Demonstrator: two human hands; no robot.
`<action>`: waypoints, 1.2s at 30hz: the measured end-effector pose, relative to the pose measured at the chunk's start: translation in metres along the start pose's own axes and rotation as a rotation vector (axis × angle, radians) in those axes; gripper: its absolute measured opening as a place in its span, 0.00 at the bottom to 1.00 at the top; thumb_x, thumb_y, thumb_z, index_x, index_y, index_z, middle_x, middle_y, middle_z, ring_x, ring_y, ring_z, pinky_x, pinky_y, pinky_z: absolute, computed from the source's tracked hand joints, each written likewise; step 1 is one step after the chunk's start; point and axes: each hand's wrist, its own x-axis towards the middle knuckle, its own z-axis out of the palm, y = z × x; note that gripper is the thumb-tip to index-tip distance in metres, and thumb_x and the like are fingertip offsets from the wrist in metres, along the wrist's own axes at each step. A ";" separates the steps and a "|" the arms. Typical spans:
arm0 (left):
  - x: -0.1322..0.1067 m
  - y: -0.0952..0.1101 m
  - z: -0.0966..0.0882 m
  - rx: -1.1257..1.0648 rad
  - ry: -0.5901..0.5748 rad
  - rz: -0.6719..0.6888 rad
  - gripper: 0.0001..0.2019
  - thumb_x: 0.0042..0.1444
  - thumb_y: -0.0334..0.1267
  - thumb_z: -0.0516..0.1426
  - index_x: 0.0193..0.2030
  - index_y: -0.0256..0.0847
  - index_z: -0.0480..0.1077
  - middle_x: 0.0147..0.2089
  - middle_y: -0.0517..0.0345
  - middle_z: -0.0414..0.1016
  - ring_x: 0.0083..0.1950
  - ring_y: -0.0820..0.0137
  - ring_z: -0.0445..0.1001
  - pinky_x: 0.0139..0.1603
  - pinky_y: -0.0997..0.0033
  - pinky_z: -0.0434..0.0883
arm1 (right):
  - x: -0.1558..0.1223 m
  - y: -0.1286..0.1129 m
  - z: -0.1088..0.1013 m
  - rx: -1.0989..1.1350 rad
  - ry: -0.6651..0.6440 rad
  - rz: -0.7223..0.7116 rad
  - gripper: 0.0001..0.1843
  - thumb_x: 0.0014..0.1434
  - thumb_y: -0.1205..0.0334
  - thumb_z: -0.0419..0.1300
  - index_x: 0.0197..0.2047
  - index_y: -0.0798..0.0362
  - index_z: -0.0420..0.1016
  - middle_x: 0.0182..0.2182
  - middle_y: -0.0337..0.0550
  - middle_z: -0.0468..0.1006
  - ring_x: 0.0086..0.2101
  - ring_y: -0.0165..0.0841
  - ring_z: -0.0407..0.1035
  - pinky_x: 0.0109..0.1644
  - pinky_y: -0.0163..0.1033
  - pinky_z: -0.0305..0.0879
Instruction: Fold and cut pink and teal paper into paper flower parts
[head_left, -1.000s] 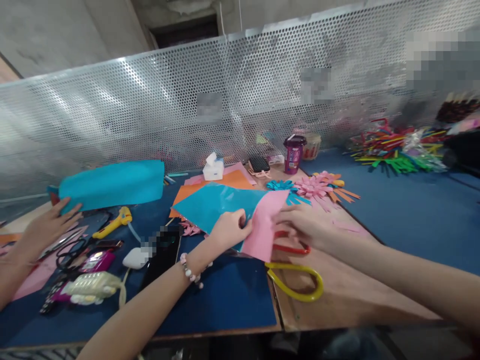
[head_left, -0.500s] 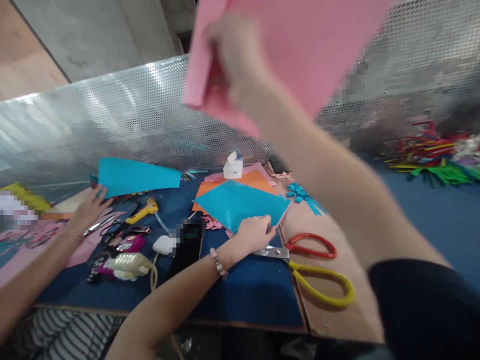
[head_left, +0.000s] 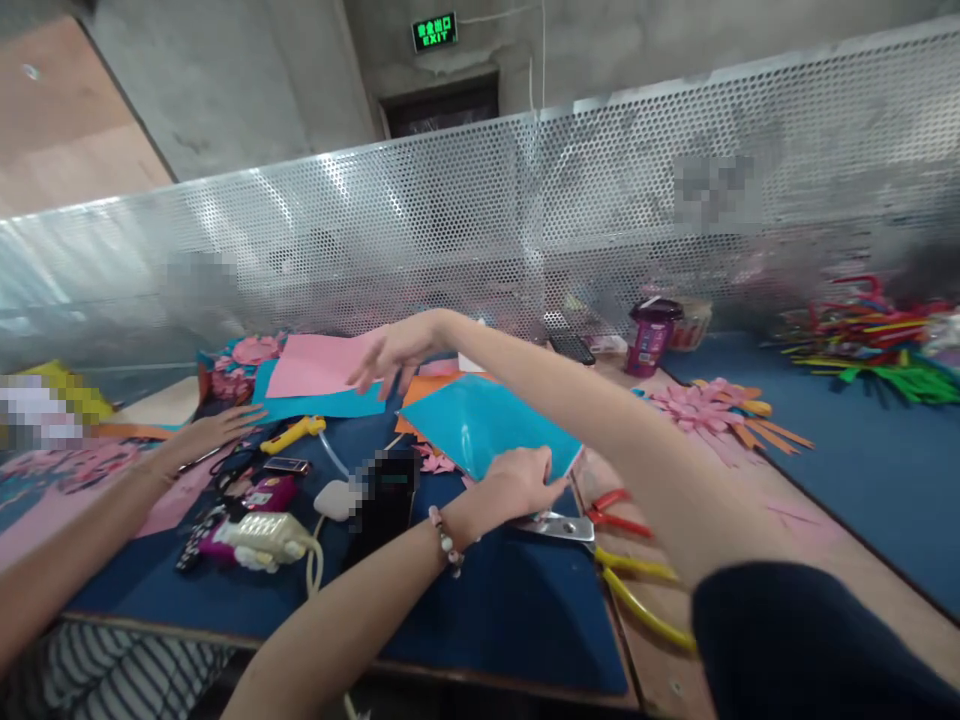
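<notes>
Blue table [head_left: 517, 610] | pink sheet [head_left: 319, 366] now lowered | right hand [head_left: 409, 342] — spread | left hand [head_left: 521, 484] — grip unclear

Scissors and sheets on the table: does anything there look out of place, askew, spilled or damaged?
The scissors look awkwardly placed: they lie across the join between the blue tabletop and the wooden surface, blades close to the left hand. The pink sheet also sits askew on a blue sheet. I see nothing spilled or damaged.

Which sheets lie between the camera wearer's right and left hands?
In the head view, orange paper and a glossy blue sheet overlapping it lie between right hand and left hand.
</notes>
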 end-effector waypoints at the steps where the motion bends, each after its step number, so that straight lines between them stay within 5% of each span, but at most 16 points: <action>1: -0.001 0.001 -0.002 0.000 -0.025 0.006 0.15 0.58 0.53 0.57 0.33 0.42 0.69 0.30 0.55 0.75 0.31 0.66 0.73 0.28 0.70 0.62 | -0.025 0.006 -0.008 -0.070 0.020 -0.019 0.16 0.47 0.80 0.63 0.40 0.64 0.80 0.37 0.46 0.84 0.31 0.28 0.78 0.38 0.31 0.73; 5: -0.008 0.004 -0.006 0.043 -0.068 0.003 0.17 0.61 0.54 0.52 0.35 0.42 0.68 0.34 0.54 0.77 0.35 0.65 0.75 0.30 0.70 0.60 | -0.133 0.057 -0.020 -0.339 0.176 -0.135 0.21 0.54 0.77 0.60 0.49 0.54 0.81 0.42 0.45 0.83 0.38 0.30 0.78 0.44 0.34 0.74; 8: -0.010 0.006 -0.006 0.103 -0.011 0.047 0.15 0.62 0.51 0.52 0.37 0.41 0.68 0.35 0.52 0.77 0.36 0.63 0.76 0.32 0.69 0.61 | -0.190 0.121 0.003 -0.483 0.435 -0.144 0.19 0.59 0.75 0.53 0.48 0.54 0.80 0.42 0.45 0.83 0.42 0.32 0.77 0.49 0.38 0.72; 10: -0.009 0.007 -0.004 0.130 -0.027 0.078 0.14 0.61 0.49 0.52 0.38 0.40 0.68 0.34 0.51 0.77 0.35 0.62 0.76 0.32 0.68 0.61 | -0.207 0.164 0.029 -0.591 0.578 -0.115 0.20 0.60 0.75 0.50 0.47 0.54 0.80 0.46 0.46 0.82 0.46 0.33 0.75 0.52 0.40 0.70; 15: -0.004 0.005 -0.001 0.154 -0.029 0.064 0.11 0.58 0.47 0.55 0.38 0.41 0.67 0.33 0.52 0.76 0.34 0.59 0.76 0.30 0.68 0.60 | -0.211 0.230 0.077 -0.760 0.585 -0.023 0.17 0.58 0.75 0.51 0.43 0.55 0.79 0.43 0.49 0.81 0.42 0.36 0.74 0.49 0.43 0.68; 18: -0.001 0.001 0.002 0.113 -0.013 0.110 0.06 0.58 0.42 0.54 0.37 0.42 0.66 0.31 0.55 0.75 0.33 0.63 0.75 0.31 0.69 0.59 | -0.208 0.235 0.088 -0.454 0.819 0.053 0.13 0.57 0.73 0.54 0.41 0.55 0.77 0.41 0.49 0.80 0.42 0.36 0.73 0.49 0.42 0.68; 21: 0.000 -0.003 0.003 0.019 0.034 0.175 0.02 0.57 0.36 0.52 0.36 0.43 0.64 0.27 0.60 0.71 0.29 0.68 0.72 0.31 0.71 0.58 | -0.203 0.229 0.094 0.206 0.997 0.053 0.10 0.57 0.70 0.55 0.41 0.55 0.74 0.40 0.48 0.79 0.41 0.34 0.75 0.49 0.41 0.70; 25: -0.001 -0.003 0.003 -0.101 0.070 0.198 0.02 0.57 0.34 0.52 0.33 0.42 0.61 0.25 0.63 0.66 0.26 0.71 0.67 0.29 0.72 0.56 | -0.192 0.225 0.101 0.930 0.808 -0.063 0.06 0.56 0.69 0.58 0.39 0.56 0.73 0.37 0.49 0.80 0.40 0.34 0.76 0.52 0.42 0.71; 30: -0.002 0.000 0.002 -0.208 0.053 0.169 0.06 0.57 0.35 0.53 0.31 0.42 0.58 0.22 0.65 0.62 0.24 0.73 0.64 0.28 0.73 0.54 | -0.180 0.226 0.104 1.051 0.825 -0.110 0.03 0.56 0.73 0.60 0.33 0.57 0.72 0.36 0.50 0.80 0.41 0.33 0.77 0.57 0.42 0.71; 36: -0.004 -0.003 0.002 -0.353 0.040 0.110 0.06 0.59 0.41 0.54 0.37 0.41 0.62 0.21 0.68 0.62 0.23 0.74 0.63 0.26 0.73 0.55 | -0.176 0.225 0.103 1.050 0.905 -0.048 0.04 0.57 0.74 0.61 0.34 0.58 0.71 0.34 0.48 0.80 0.37 0.33 0.78 0.46 0.41 0.78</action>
